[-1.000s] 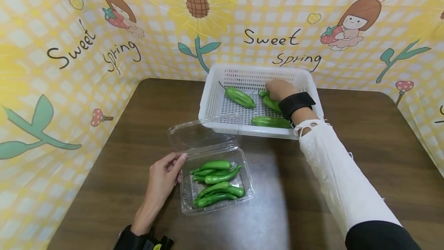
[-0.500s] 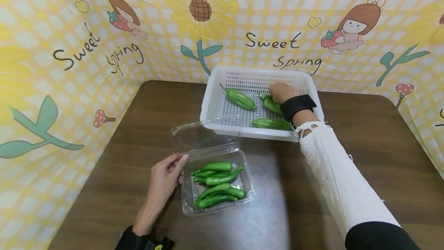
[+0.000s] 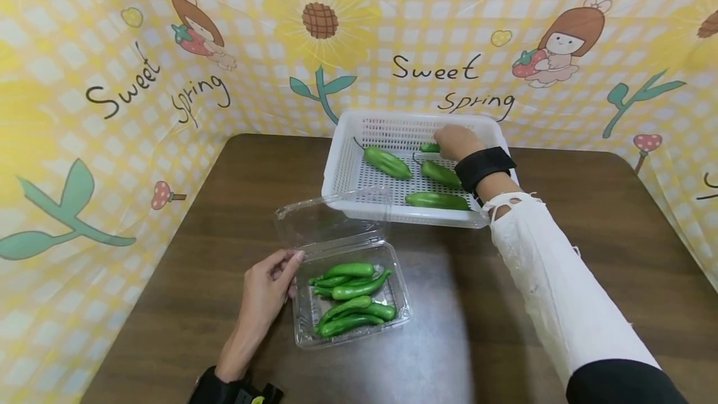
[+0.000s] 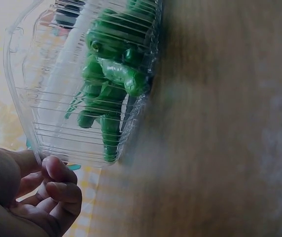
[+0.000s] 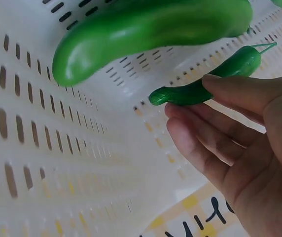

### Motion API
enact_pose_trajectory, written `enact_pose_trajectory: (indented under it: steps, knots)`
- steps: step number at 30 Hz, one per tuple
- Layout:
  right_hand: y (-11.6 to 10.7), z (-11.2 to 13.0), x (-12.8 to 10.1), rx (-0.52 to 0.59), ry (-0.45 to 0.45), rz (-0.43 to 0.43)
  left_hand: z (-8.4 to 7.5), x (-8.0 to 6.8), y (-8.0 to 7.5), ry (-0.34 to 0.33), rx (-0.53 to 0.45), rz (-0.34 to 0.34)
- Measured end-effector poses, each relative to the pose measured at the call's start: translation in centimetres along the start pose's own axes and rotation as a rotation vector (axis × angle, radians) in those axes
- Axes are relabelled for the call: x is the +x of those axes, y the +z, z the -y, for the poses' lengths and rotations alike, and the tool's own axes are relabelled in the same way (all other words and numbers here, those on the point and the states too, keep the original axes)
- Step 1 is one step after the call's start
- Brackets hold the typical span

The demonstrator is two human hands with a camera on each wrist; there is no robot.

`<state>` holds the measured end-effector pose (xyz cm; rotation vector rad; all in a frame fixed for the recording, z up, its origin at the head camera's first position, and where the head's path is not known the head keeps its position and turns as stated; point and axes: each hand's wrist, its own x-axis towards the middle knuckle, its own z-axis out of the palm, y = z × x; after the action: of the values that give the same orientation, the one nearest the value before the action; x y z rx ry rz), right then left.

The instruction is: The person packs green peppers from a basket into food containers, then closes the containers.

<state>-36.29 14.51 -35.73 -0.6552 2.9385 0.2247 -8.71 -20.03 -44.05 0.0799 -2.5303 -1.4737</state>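
My left hand (image 3: pixel 265 297) pinches the left rim of a clear plastic clamshell box (image 3: pixel 402 279), whose lid (image 3: pixel 331 211) stands open toward the basket. Inside the box lie several small green chili peppers (image 3: pixel 359 292), seen through its ribbed wall in the left wrist view. Within the white perforated basket (image 3: pixel 342 154), my right hand (image 3: pixel 457 142) holds a small green pepper (image 5: pixel 232 66) between thumb and fingers. Larger green peppers rest below it: one at left (image 3: pixel 387 162), one in the middle (image 3: pixel 440 173), and one along the front wall (image 3: pixel 436 200).
The basket stands at the back of the brown wooden table (image 3: pixel 235 204), behind the box. The lid's far edge overlaps the basket's front rim in the head view. A yellow checked cloth (image 3: pixel 224 105) with printed pictures hangs behind the table and at its left.
The right hand has lifted the small pepper slightly up and away from the middle large pepper, so a gap shows between them. The left hand stays at the box.
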Motion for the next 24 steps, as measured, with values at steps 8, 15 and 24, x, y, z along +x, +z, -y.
enact_pose_trajectory:
  steps: [8,15,24]
  knots:
    - [-1.1,0.1,-0.7,0.007,0.007,-0.016,-0.1,0.1,-0.1,-0.004,0.008,0.0]
    - [-2.3,1.4,-1.6,0.019,-0.036,-0.044,-0.2,0.1,-0.2,-0.019,0.009,-0.001]
    - [-3.7,2.1,-3.2,0.115,-0.044,-0.021,-0.3,0.0,0.1,-0.015,0.004,-0.002]
